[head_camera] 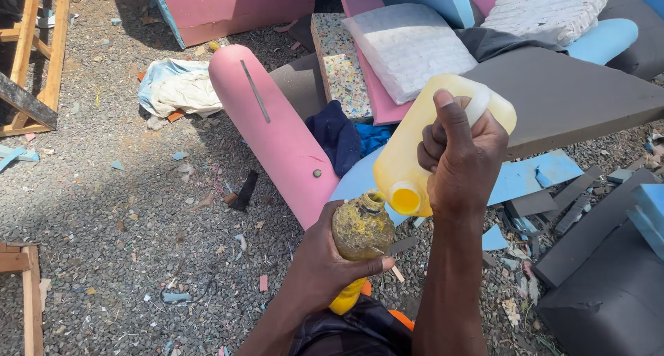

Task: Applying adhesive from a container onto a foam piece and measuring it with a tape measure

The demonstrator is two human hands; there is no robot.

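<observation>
L hand (325,269) grips small bottle (361,228); R hand (462,159) grips yellow jug (423,131) tilted, spout over bottle mouth.

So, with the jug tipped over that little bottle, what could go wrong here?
The yellow jug, tilted in the right hand, has a wide spout just beside the crusted bottle's narrow mouth, so liquid may well miss and run over the left hand. The bottle is gripped by its lower half only, and residue coats it, so it could slip. Anything spilled would likely land on the person's lap or the gravel.
</observation>
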